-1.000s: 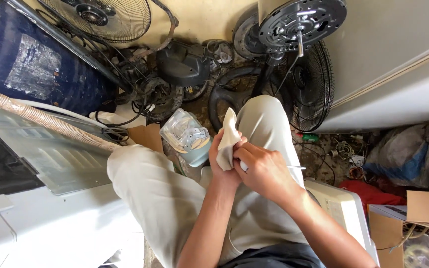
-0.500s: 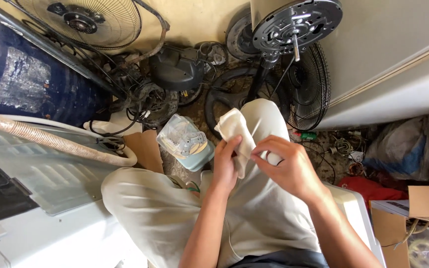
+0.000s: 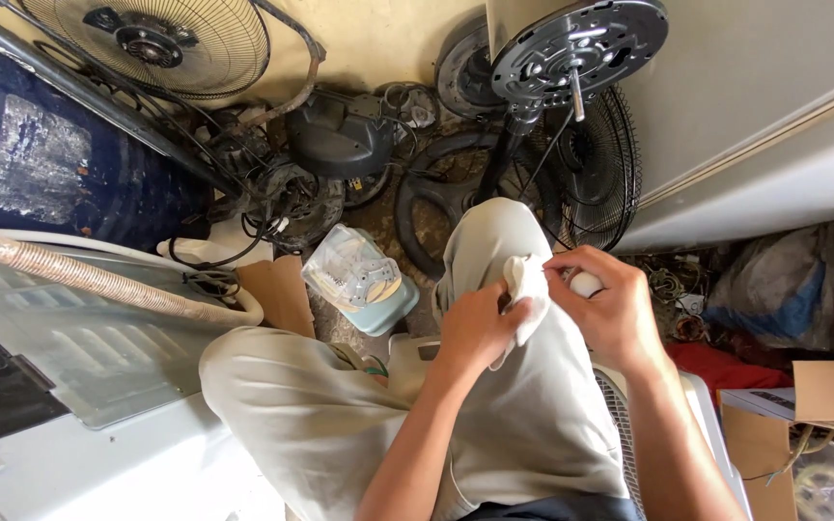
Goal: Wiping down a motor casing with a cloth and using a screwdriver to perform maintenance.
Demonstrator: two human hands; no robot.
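Your left hand (image 3: 475,328) is closed around a soft, crumpled white cloth (image 3: 526,289), which sits right on top of your right knee (image 3: 494,232). Your right hand (image 3: 602,307) is curled shut just to the right of the knee, its fingers wrapped around a small smooth white piece (image 3: 586,283) that touches the cloth; most of that piece is hidden, so its shape cannot be told. The cloth is limp and wrinkled, bunched into a loose wad with one fold hanging toward your lap. Your trousers are plain beige fabric, drawn smooth over the knee.

Left of the knee, on the floor, lies a clear plastic bag (image 3: 354,272) of small parts over a pale blue rounded housing (image 3: 383,307). Beyond the knee stands a black round fan base (image 3: 576,48) on a dark stem, with a black wire fan guard (image 3: 600,169) beside it. Far left of the knee are a second wire fan guard (image 3: 156,43), a dark blue barrel (image 3: 41,164) and a ribbed tan hose (image 3: 79,275) crossing a white appliance (image 3: 69,463). Right of the knee, a pale wall panel (image 3: 755,106) and a cardboard box (image 3: 832,391) hem you in; only the space directly above your lap is free.
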